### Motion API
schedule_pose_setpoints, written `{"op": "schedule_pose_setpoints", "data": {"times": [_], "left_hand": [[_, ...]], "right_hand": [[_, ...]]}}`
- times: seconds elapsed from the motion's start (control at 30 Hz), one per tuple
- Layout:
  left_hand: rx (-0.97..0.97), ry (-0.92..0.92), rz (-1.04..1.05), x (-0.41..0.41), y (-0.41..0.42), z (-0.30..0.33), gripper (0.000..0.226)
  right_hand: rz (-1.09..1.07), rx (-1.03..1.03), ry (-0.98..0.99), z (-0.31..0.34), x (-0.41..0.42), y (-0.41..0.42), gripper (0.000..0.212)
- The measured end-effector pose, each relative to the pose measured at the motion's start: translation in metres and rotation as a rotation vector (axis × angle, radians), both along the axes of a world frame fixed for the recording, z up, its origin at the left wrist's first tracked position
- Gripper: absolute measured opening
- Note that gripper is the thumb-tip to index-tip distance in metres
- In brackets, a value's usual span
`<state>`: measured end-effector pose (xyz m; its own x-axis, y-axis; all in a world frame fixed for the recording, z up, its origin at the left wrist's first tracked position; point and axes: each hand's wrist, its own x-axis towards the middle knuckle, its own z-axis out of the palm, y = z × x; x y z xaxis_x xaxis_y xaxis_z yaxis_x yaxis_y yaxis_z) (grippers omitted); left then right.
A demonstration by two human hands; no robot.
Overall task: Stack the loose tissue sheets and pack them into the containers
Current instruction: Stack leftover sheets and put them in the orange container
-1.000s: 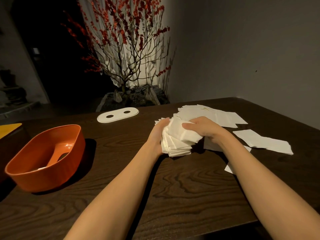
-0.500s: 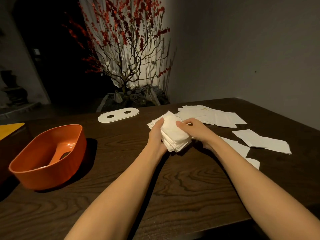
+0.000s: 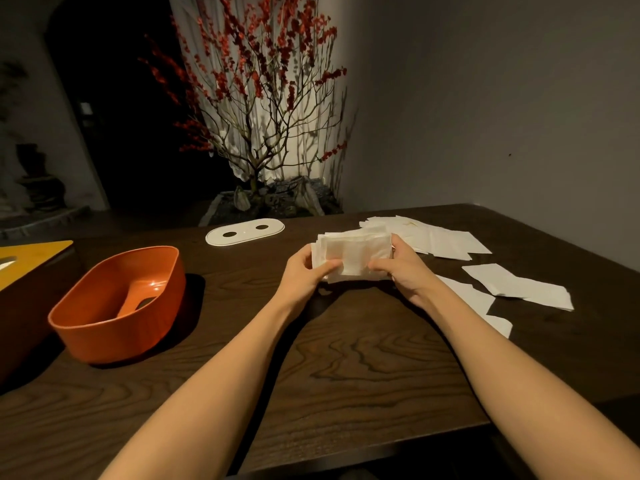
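Both my hands grip the tissue stack [image 3: 351,255] above the bench [image 3: 346,368].
My left hand [image 3: 304,271] and right hand [image 3: 403,268] have fingers clamped on its ends; orange container [image 3: 117,306] left, loose sheets [image 3: 512,285] right.

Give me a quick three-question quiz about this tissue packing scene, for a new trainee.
1. True or false: both hands hold the tissue stack.
2. Which side of the stack is the orange container on: A left, B right?
3. What white thing with two holes lies on the table?

Key: 1 true: the left hand and the right hand grip its ends. 2 A. 3 the oval lid.
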<state>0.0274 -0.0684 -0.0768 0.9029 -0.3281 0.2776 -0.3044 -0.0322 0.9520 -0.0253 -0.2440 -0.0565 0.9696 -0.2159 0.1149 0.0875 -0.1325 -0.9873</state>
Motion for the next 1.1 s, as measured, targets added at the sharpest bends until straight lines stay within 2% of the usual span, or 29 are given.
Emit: {"op": "schedule_pose_setpoints", "data": {"times": [0.1,0.2,0.33,0.43,0.57,0.67,0.77,0.83,0.93,0.97,1.1], "left_hand": [[0.104,-0.023,0.004,-0.007,-0.001,0.001,0.064],[0.165,0.018,0.001,-0.010,-0.003,0.002,0.092],[0.166,0.080,-0.023,-0.007,-0.002,0.003,0.106],[0.151,0.110,-0.093,-0.005,-0.004,0.002,0.112],[0.155,0.018,-0.108,-0.009,-0.008,-0.002,0.108],[0.269,-0.264,-0.013,-0.009,-0.004,-0.005,0.104],[0.312,-0.556,0.031,-0.010,0.000,-0.004,0.097],[0.399,-0.662,0.014,-0.013,-0.001,-0.002,0.085],[0.631,-0.707,0.032,-0.014,-0.002,-0.003,0.057],[0.655,-0.693,0.058,-0.014,-0.002,-0.002,0.052],[0.586,-0.625,0.147,-0.012,0.005,0.000,0.057]], "right_hand": [[0.033,0.057,-0.010,-0.003,-0.002,0.009,0.038],[-0.065,0.089,-0.065,-0.005,-0.001,0.017,0.032],[-0.166,-0.027,-0.051,-0.013,0.004,0.022,0.039],[-0.177,-0.031,-0.106,-0.016,0.005,0.026,0.024],[-0.313,0.011,-0.179,-0.017,0.009,0.026,0.019],[-0.432,0.078,-0.113,-0.018,0.011,0.020,0.016],[-0.373,0.133,-0.100,-0.014,0.010,0.019,0.017],[-0.313,0.132,-0.104,-0.011,0.008,0.022,0.019],[-0.335,0.082,-0.092,-0.014,0.011,0.023,0.018],[-0.358,0.075,-0.072,-0.015,0.011,0.022,0.018],[-0.386,0.087,-0.050,-0.014,0.012,0.019,0.018]]}}
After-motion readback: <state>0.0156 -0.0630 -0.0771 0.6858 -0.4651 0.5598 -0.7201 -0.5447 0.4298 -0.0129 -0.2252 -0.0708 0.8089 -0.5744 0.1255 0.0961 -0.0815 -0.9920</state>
